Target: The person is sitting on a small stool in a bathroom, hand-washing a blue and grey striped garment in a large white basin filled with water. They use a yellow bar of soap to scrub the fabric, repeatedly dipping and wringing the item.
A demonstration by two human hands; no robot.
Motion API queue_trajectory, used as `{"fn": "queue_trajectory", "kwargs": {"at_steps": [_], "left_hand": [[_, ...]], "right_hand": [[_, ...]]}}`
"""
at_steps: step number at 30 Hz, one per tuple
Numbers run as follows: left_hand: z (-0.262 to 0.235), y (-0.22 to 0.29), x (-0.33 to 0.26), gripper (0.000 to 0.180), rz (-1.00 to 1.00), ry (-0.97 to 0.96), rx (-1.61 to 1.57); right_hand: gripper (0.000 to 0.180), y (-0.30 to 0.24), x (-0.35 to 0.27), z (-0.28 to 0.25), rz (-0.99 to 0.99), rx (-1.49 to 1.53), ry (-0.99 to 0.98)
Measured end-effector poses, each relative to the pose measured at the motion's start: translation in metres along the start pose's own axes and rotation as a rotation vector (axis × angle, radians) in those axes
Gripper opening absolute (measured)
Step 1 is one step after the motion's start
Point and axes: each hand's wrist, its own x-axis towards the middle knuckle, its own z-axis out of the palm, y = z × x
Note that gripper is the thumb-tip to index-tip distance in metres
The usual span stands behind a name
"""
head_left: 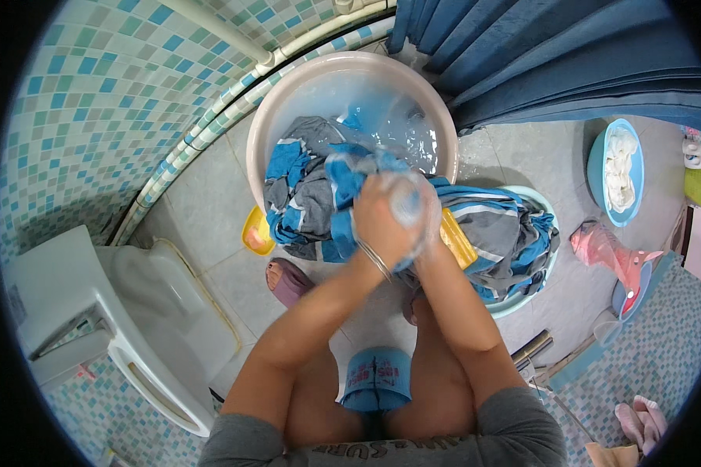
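My left hand (382, 219), with a bracelet at the wrist, and my right hand (427, 226) are pressed together in front of me. Both are closed round a soapy bunch of blue and grey cloth (304, 198), with white foam between them. The hands and the foam are blurred by motion. To the left, the cloth lies bunched over the near rim of a large pale pink basin (258, 148) of cloudy water; to the right, it runs into a heap in a light blue basin (554, 233). A yellow washboard (457, 240) sticks out beside my right wrist.
A yellow soap dish (257, 233) lies by the large basin. White cloth sits in a blue basin (635, 198) at right, near a pink plastic bag (611, 249). A squat toilet (156, 280) is at left; a dark blue curtain (576, 62) hangs at far right.
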Motion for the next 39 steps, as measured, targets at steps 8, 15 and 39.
{"fn": "queue_trajectory", "kwargs": {"at_steps": [8, 15, 39], "left_hand": [[-0.097, -0.115, 0.072, 0.035, -0.047, -0.053, 0.270], [-0.089, -0.046, 0.020, 0.058, 0.069, -0.192, 0.445], [-0.047, -0.156, 0.012, 0.062, 0.082, -0.345, 0.017]], "right_hand": [[0.045, -0.056, 0.010, -0.012, 0.244, 0.325, 0.150], [0.088, -0.054, -0.010, 0.003, -0.230, -1.028, 0.034], [0.031, -0.030, -0.008, -0.081, -0.078, 0.640, 0.040]]}}
